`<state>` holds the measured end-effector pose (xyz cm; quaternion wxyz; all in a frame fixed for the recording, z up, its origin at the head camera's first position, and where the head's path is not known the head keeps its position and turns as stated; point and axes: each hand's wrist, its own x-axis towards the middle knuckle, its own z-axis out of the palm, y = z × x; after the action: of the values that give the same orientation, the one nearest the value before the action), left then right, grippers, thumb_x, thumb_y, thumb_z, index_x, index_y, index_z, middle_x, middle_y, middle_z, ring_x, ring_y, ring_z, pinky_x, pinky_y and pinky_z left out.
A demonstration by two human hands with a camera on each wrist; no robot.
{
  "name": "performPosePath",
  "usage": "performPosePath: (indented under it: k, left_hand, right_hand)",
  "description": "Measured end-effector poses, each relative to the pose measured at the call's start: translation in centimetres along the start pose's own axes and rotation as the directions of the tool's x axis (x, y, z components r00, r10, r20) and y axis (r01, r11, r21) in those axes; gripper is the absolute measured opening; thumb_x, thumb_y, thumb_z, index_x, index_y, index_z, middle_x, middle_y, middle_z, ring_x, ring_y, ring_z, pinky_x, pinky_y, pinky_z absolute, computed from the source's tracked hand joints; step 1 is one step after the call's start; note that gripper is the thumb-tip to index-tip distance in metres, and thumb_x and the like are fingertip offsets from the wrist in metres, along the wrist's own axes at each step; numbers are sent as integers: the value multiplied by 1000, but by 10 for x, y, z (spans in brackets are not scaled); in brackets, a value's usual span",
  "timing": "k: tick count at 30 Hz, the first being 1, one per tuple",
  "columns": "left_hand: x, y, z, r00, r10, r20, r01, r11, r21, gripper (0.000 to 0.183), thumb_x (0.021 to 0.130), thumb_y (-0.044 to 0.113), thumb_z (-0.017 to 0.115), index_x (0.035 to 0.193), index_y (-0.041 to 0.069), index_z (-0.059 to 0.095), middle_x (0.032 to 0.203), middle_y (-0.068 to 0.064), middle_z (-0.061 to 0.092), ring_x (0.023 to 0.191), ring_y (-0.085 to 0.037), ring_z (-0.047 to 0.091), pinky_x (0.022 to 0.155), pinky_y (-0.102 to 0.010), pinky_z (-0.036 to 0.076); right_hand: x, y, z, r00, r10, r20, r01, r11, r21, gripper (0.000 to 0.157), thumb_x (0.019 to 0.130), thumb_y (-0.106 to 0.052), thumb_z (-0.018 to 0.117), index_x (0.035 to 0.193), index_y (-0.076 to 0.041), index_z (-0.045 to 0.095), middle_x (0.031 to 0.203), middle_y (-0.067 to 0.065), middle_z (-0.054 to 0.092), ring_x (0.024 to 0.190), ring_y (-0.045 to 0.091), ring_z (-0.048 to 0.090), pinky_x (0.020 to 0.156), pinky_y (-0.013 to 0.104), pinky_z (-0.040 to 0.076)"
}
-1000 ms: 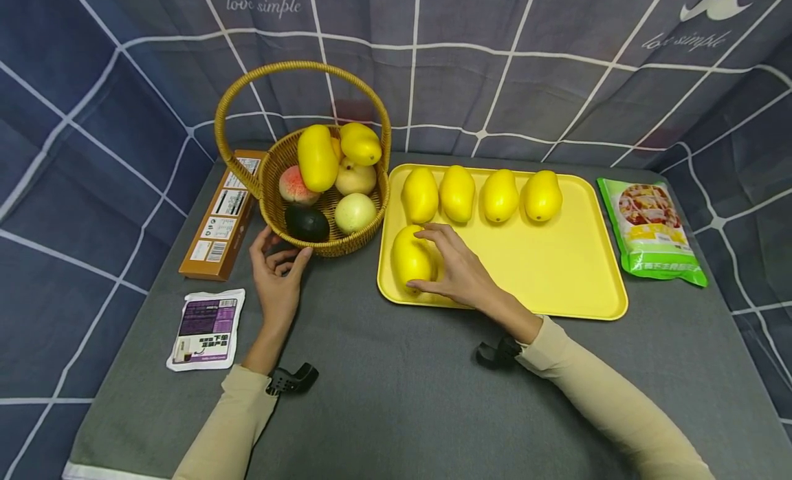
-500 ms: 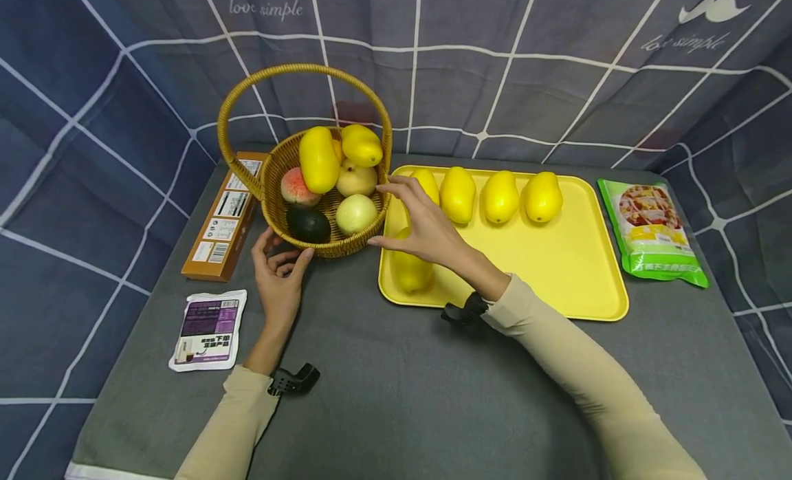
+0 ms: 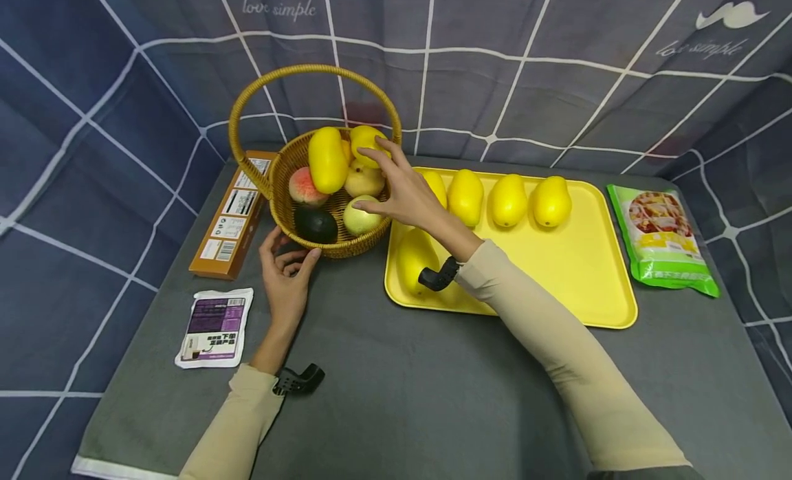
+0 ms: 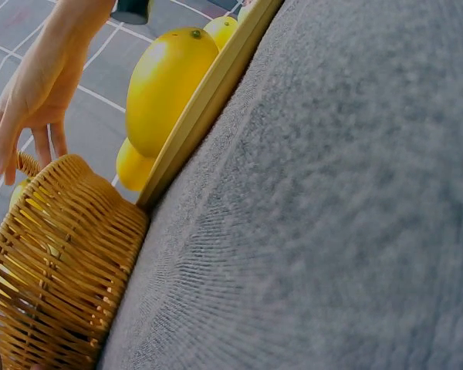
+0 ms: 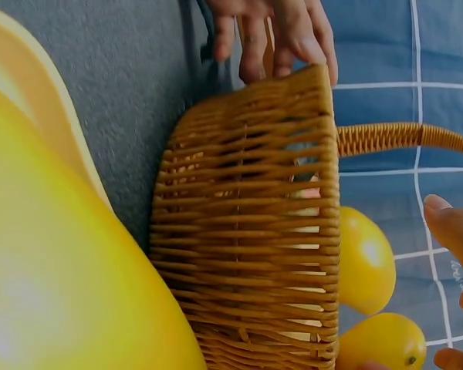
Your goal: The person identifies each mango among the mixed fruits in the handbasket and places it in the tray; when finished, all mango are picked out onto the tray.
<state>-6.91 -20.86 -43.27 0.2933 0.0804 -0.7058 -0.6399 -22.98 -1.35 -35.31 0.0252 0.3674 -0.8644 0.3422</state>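
Note:
In the head view, my right hand (image 3: 405, 191) reaches over the wicker basket (image 3: 365, 246) with fingers spread and nothing held. Its fingertips overlap the yellow mango (image 3: 365, 139) at the basket's back right, and its thumb is over a pale green fruit (image 3: 357, 220). My left hand (image 3: 287, 280) touches the basket's near left outer side with thumb and fingertips. Also inside are a larger mango (image 3: 328, 160), a peach (image 3: 304, 186), a dark avocado (image 3: 315, 224) and a pale yellow round fruit (image 3: 366, 183). The right wrist view shows the right fingers (image 5: 457, 231) apart from the two mangoes.
Right of the basket lies a yellow tray (image 3: 575, 280) with several mangoes, one (image 3: 411, 260) near its front left corner under my right wrist. A brown box (image 3: 225, 225) and a white-purple pouch (image 3: 215, 327) lie left. A green food bag (image 3: 665, 239) is far right.
My right hand has let go of the mango at the tray's front left and moved left and up over the basket. The left hand stays at the basket's side.

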Motion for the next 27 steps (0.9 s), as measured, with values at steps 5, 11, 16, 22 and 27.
performPosePath:
  k: [5,11,16,22,27]
  left_hand:
    - [1,-4,-1,1000,-12,10,12,1000,-12,69,87,1,71,146,-2,35,130,-19,43,101,-47,54,72,-19,49]
    - [4,-23,-4,1000,-17,-4,17,1000,-21,70,87,2,72,147,6,36,131,-17,43,98,-33,58,71,-19,49]
    - [5,-29,-4,1000,-9,-4,9,1000,-18,71,87,2,72,148,9,36,132,-17,43,98,-30,59,71,-18,48]
    - [2,-5,-2,1000,-21,12,21,1000,-16,68,88,1,71,146,-1,35,132,-24,42,99,-38,57,72,-19,48]
    - [1,1,-1,999,-31,14,31,1000,-2,69,88,2,71,146,-2,34,132,-26,42,99,-39,57,72,-19,48]
  right_hand:
    - [9,5,2,1000,14,-2,-14,1000,-2,86,80,-48,77,151,-22,36,160,14,20,134,30,46,98,40,49]
    - [19,11,4,999,43,17,-43,999,-15,86,82,-48,76,152,-22,35,161,15,18,140,31,39,107,42,42]
    - [23,13,6,997,66,40,-66,998,-9,83,84,-46,75,151,-21,35,162,15,14,141,32,38,109,44,41]
    - [25,14,7,999,48,18,-47,999,-25,74,85,-40,75,147,-16,42,159,14,20,140,30,38,108,41,41]
    - [24,15,9,1000,2,-13,-3,1000,-15,64,88,-36,74,143,-15,48,157,12,26,139,28,40,106,39,43]
